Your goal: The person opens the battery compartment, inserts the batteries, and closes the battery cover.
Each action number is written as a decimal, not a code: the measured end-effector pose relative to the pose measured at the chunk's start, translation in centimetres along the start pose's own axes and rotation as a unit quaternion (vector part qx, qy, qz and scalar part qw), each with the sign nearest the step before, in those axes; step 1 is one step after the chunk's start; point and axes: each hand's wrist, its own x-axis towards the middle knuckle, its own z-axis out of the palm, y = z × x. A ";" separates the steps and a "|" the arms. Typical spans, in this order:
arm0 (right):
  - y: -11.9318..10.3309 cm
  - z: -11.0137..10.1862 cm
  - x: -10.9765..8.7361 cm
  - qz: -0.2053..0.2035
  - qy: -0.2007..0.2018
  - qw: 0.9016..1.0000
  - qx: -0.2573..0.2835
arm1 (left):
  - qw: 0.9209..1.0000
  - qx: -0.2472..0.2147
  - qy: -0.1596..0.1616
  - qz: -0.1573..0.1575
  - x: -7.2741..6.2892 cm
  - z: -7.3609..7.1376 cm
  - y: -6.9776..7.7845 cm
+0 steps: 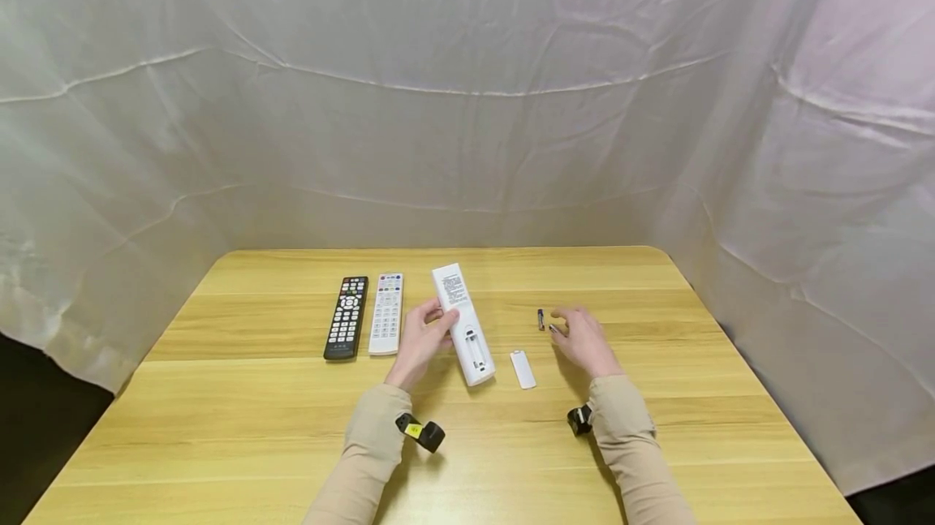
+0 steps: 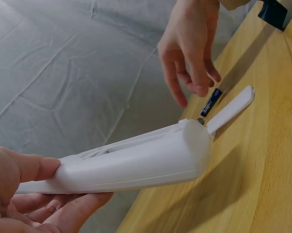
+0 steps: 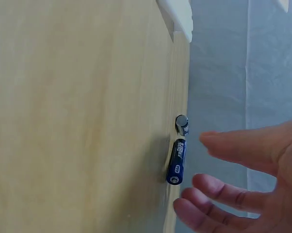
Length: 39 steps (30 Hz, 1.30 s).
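Note:
My left hand (image 1: 422, 340) grips a white remote control (image 1: 463, 320), its thumb on the back and fingers underneath. The remote is raised off the table, back face up, with its open battery compartment (image 1: 476, 349) toward me. My right hand (image 1: 583, 342) hovers over two small batteries, thumb and fingers apart around them. One dark blue battery (image 3: 176, 162) lies beside the other battery (image 3: 182, 124), which shows its metal end. A loose white battery cover (image 1: 522, 369) lies on the table between the remote and my right hand.
To the left of my left hand, a black remote (image 1: 346, 318) and another white remote (image 1: 386, 314) lie side by side, buttons up. The wooden table (image 1: 497, 460) is bounded by a pale fabric curtain (image 1: 467, 144) at the back and sides.

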 end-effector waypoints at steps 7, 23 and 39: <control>0.6 -0.1 0.2 0.019 -0.047 0.999 -0.009 | 1.000 -0.001 -0.002 0.002 0.1 0.0 0.0; 1.2 0.7 0.7 -0.005 -0.045 0.998 -0.052 | 1.000 -0.003 -0.006 0.005 0.0 0.0 0.1; 1.2 0.7 0.5 0.011 -0.005 1.000 -0.024 | 1.000 -0.008 -0.006 0.003 0.0 -0.1 0.0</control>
